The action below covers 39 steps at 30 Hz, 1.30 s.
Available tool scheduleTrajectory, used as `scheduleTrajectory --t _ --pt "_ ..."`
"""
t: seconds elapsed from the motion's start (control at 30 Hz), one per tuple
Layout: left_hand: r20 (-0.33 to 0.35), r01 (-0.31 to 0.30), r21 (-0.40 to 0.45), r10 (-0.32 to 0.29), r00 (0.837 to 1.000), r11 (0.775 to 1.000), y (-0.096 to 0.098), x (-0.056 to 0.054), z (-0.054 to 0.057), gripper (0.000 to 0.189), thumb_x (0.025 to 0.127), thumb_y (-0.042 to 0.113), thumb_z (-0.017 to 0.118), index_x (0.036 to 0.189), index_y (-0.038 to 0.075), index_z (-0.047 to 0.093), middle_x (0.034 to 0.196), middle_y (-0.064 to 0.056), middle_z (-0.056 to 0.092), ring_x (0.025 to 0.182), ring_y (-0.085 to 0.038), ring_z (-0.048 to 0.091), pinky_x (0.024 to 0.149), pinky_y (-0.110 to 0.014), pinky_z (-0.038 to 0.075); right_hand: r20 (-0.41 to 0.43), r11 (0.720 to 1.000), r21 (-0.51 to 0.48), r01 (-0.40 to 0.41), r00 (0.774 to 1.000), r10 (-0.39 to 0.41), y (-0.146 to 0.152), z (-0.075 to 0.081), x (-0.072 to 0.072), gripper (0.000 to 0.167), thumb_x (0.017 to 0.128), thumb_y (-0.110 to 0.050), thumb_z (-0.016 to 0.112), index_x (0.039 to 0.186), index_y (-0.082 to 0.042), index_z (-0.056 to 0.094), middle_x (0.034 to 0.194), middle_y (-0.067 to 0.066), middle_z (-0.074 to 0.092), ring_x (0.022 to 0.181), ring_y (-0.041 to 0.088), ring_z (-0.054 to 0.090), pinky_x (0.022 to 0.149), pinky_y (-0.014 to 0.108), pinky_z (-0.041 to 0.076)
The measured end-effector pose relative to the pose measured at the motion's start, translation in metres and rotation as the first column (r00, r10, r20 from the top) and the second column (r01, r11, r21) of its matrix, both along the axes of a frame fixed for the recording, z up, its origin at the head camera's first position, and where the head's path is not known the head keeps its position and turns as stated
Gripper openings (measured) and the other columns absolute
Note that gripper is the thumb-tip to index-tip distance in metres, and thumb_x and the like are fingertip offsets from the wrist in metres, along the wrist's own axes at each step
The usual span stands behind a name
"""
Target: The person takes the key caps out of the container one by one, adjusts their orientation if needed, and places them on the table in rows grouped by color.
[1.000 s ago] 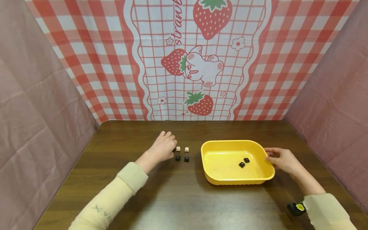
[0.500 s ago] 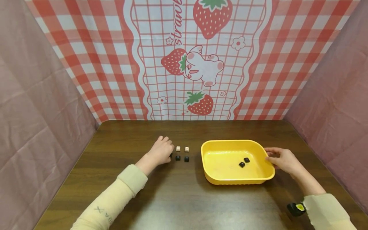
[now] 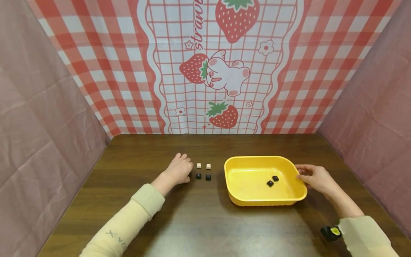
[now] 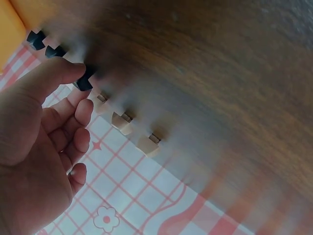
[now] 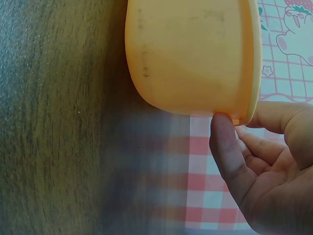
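My left hand (image 3: 176, 170) is low over the table at the left end of two short rows of keycaps. Its thumb and index finger pinch a black keycap (image 4: 84, 82), mostly hidden behind the hand in the head view. Just right of the fingers are two black keycaps (image 3: 198, 176), with two cream keycaps (image 3: 199, 166) behind them. A third cream keycap (image 4: 148, 145) shows in the left wrist view. My right hand (image 3: 318, 180) grips the right end of a yellow tray (image 3: 247, 185), thumb and fingers at its rim. Two black keycaps (image 3: 270, 184) lie inside the tray.
The brown wooden table (image 3: 205, 228) runs back to a red-and-white checked cloth (image 3: 118, 71) with strawberry prints. Pink cloth (image 3: 48, 107) hangs on both sides. A small black device (image 3: 330, 233) sits at the right sleeve cuff.
My left hand has shifted slightly left and nearer, bringing the pinched black keycap from beside the cream row to the level of the black row. My right hand and the tray have stayed put.
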<state>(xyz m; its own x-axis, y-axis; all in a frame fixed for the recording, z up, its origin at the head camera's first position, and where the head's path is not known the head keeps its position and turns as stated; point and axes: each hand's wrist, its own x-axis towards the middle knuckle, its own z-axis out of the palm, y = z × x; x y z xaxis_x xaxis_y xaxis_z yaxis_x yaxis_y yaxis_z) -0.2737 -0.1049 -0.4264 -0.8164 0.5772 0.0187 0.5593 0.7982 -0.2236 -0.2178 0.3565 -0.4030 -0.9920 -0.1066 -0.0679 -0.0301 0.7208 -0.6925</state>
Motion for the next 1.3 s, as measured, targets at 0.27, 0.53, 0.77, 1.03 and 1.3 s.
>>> scheduleTrajectory --t 0.27,0.53,0.77,1.03,1.3 --pt "-0.033 0.033 0.064 -0.031 0.999 0.997 0.002 0.002 0.003 0.032 0.068 0.029 0.077 0.092 0.011 0.065 0.093 -0.003 0.062 0.087 -0.023 0.048 0.074 -0.035 0.032 0.000 1.000 -0.017 0.006 1.000 -0.006 -0.001 -0.001 -0.001 0.048 0.089 -0.011 0.062 0.127 0.015 0.047 0.108 0.030 0.057 0.077 0.017 0.063 0.061 0.031 0.055" --pt "-0.089 0.064 0.132 -0.053 0.995 0.989 0.012 0.006 0.013 0.029 0.071 0.028 0.073 0.092 0.013 0.061 0.090 -0.001 0.058 0.087 -0.022 0.047 0.073 -0.034 0.031 0.004 1.000 -0.029 0.004 1.000 -0.004 -0.001 -0.001 -0.001 0.048 0.089 -0.010 0.063 0.126 0.016 0.047 0.107 0.029 0.057 0.075 0.015 0.063 0.061 0.032 0.055" --pt "-0.115 0.057 0.218 -0.032 0.993 0.974 0.029 0.013 0.023 0.026 0.073 0.024 0.070 0.093 0.014 0.058 0.089 0.000 0.055 0.085 -0.020 0.046 0.071 -0.033 0.031 0.002 1.000 -0.025 0.010 1.000 -0.010 -0.001 -0.001 -0.001 0.049 0.088 -0.011 0.063 0.126 0.015 0.047 0.107 0.030 0.057 0.076 0.015 0.063 0.061 0.032 0.055" --pt "-0.117 0.042 0.293 -0.008 0.993 0.955 0.060 0.024 0.030 0.030 0.077 0.031 0.071 0.099 0.015 0.058 0.095 0.000 0.056 0.089 -0.019 0.045 0.074 -0.033 0.032 -0.004 1.000 -0.015 0.008 1.000 -0.008 -0.001 0.000 -0.001 0.049 0.088 -0.012 0.064 0.125 0.015 0.048 0.106 0.029 0.058 0.075 0.015 0.063 0.061 0.032 0.055" --pt "-0.130 0.056 0.330 -0.013 0.991 0.942 0.090 0.033 0.034 0.034 0.081 0.039 0.067 0.104 0.015 0.059 0.096 0.000 0.055 0.086 -0.019 0.043 0.074 -0.033 0.032 -0.015 1.000 -0.019 0.000 1.000 0.000 0.000 -0.002 -0.001 0.047 0.088 -0.011 0.063 0.124 0.015 0.049 0.103 0.025 0.059 0.074 0.017 0.063 0.059 0.031 0.055"
